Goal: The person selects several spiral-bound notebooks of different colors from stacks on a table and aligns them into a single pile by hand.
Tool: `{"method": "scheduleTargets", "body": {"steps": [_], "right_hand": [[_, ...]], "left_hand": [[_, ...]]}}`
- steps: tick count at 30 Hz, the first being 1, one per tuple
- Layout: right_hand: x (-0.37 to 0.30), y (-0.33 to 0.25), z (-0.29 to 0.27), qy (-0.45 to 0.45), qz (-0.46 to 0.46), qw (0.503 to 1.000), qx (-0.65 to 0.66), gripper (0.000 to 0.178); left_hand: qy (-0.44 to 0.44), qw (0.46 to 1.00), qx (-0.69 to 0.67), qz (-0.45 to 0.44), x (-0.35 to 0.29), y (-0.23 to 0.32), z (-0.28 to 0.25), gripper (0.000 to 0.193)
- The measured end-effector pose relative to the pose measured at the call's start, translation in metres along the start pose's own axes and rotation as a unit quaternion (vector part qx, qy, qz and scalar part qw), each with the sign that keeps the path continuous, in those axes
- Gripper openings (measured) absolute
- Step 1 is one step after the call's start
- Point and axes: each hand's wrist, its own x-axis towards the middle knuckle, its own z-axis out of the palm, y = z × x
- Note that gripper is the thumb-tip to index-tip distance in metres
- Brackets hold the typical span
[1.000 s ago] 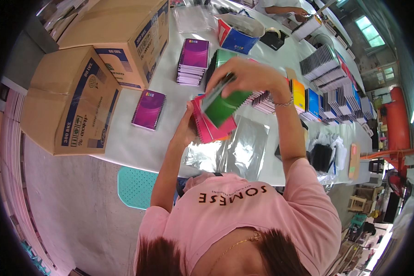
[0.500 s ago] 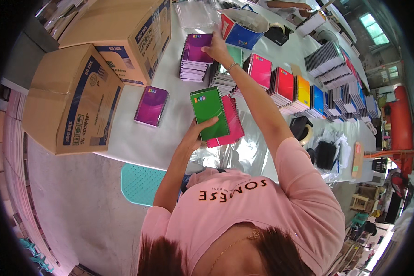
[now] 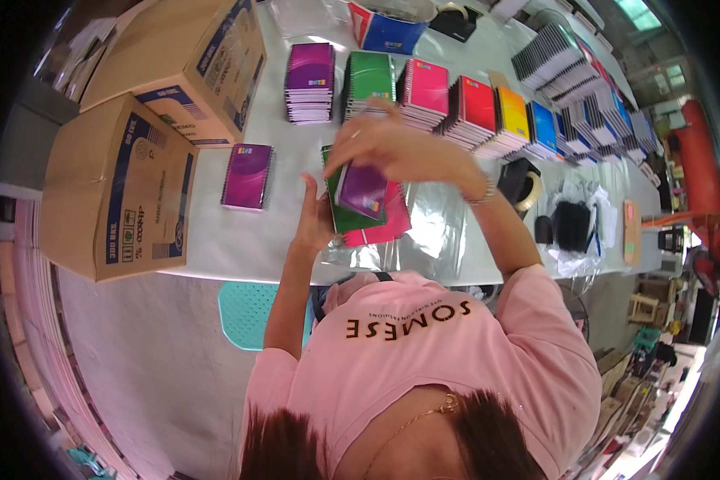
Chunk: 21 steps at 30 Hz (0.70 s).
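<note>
My left hand (image 3: 315, 221) supports a green spiral notebook (image 3: 344, 219) and a pink one (image 3: 395, 222) from their left side, thumb raised off the covers and fingers hidden beneath. Over them, my right hand (image 3: 404, 152), blurred by motion, has a purple notebook (image 3: 362, 190), which overlaps the green cover at a tilt. Another purple notebook (image 3: 247, 176) lies alone to the left. Beyond my hands stand notebook stacks: purple (image 3: 310, 72), green (image 3: 372, 74), pink (image 3: 426, 86), red (image 3: 478, 102), yellow (image 3: 512, 112) and blue (image 3: 543, 128).
Two cardboard boxes (image 3: 156, 192) fill the left side. At the back are a red and blue container (image 3: 388, 30) and a black tape dispenser (image 3: 454, 22); a second dispenser (image 3: 520, 182) sits to the right. More notebook piles (image 3: 548, 60) rise farther right. A turquoise stool (image 3: 252, 314) stands below the table edge.
My right hand has come from the purple stack toward me, bringing a purple notebook over the green and pink ones. My left thumb has lifted off the green cover.
</note>
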Motion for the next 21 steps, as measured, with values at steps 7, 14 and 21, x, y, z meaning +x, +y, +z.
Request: {"method": "scheduleTargets", "body": {"steps": [7, 14, 21], "right_hand": [[-0.076, 0.028, 0.077, 0.201, 0.147, 0.968, 0.010, 0.069], [-0.140, 0.009, 0.190, 0.286, 0.167, 0.936, -0.120, 0.065], [-0.139, -0.001, 0.204, 0.405, 0.162, 0.899, 0.029, 0.069]], "left_hand": [[0.017, 0.997, 0.075, -0.020, -0.003, -0.023, -0.009, 0.045], [0.046, 0.981, 0.150, -0.116, 0.001, -0.037, -0.002, 0.038], [0.072, 0.959, 0.251, -0.111, -0.002, -0.050, 0.026, 0.078]]}}
